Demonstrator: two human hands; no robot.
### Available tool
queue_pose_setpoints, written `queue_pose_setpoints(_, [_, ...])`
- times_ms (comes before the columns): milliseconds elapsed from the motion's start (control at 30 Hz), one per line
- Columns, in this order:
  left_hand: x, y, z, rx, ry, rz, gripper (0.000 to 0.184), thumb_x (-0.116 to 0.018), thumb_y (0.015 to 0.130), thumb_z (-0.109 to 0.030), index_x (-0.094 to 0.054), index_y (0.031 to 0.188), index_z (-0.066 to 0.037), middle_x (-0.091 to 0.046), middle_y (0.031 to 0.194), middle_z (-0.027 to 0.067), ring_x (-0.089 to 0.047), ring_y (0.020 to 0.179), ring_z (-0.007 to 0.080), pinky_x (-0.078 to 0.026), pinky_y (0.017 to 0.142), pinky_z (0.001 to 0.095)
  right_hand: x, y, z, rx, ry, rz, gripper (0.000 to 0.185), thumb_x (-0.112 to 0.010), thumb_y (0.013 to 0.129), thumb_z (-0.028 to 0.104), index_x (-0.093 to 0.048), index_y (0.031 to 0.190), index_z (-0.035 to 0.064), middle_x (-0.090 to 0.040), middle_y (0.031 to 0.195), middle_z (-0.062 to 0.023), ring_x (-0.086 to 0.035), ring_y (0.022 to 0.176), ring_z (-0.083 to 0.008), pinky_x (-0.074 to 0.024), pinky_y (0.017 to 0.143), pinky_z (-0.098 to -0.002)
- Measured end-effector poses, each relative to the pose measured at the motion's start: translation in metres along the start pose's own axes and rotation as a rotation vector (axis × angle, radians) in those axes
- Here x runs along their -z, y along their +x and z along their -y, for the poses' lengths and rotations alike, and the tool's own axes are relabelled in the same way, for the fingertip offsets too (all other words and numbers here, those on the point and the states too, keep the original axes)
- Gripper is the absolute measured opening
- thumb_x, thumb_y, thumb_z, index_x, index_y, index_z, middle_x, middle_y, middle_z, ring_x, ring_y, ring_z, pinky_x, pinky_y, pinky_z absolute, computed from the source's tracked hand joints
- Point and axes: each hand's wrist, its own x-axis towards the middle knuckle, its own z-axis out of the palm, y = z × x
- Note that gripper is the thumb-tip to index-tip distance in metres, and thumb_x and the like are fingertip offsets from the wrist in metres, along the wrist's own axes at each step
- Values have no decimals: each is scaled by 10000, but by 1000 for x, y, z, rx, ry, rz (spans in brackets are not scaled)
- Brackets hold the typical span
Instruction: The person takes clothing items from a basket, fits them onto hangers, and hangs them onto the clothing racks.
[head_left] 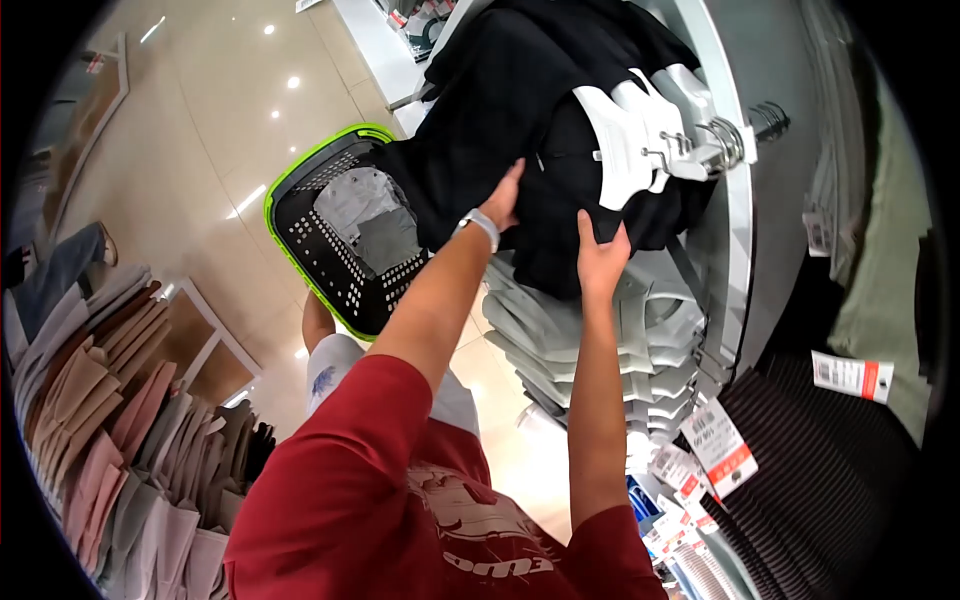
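Note:
A black T-shirt (pixel 560 190) hangs on a white hanger (pixel 608 150) at the front of a rail of black garments. My left hand (pixel 503 198), with a watch on the wrist, holds its fabric on the left side; the fingertips are partly hidden in the cloth. My right hand (pixel 604 258) grips the shirt nearer the hanger, thumb raised and the other fingers mostly behind the fabric. Left of the shirt, a black basket (pixel 300 235) with a green rim holds grey folded clothing (pixel 365 215). Black cloth overlaps the basket's right side.
Grey-green shirts (pixel 570 345) hang in a row below the black ones. Ribbed dark garments (pixel 810 480) with a price tag (pixel 720 447) are at the right. Another clothes rack (pixel 130 430) stands at lower left. Shiny tiled floor (pixel 220 110) extends beyond the basket.

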Motion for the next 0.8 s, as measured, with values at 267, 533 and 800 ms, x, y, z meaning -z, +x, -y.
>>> queue_pose_setpoints(267, [-18, 18, -12, -53, 5, 139, 388, -449, 945, -436, -534, 1186, -143, -593, 1189, 105, -518, 1117, 222, -324, 998, 416, 0, 14, -10, -32, -3, 3, 479, -739, 807, 249, -552, 1016, -139, -626, 959, -175, -540, 864, -211, -430, 846, -320])
queue_pose_setpoints(533, [146, 5, 34, -450, 1465, -905, 618, -731, 654, -251, -510, 1214, -111, -530, 1234, 161, -480, 1175, 357, -403, 972, 433, -3, 13, -16, -74, -67, -4, 464, -741, 808, 249, -560, 1015, -125, -629, 961, -140, -552, 853, -197, -443, 817, -320])
queue_pose_setpoints(800, [183, 9, 46, -238, 2191, -624, 211, -567, 803, -233, -726, 844, -101, -657, 979, 88, -534, 1080, 252, -61, 1133, 554, -15, -21, -8, -163, -108, -251, 561, -759, 788, 188, -473, 1188, -82, -556, 1139, -172, -534, 1023, -214, -423, 903, -318])
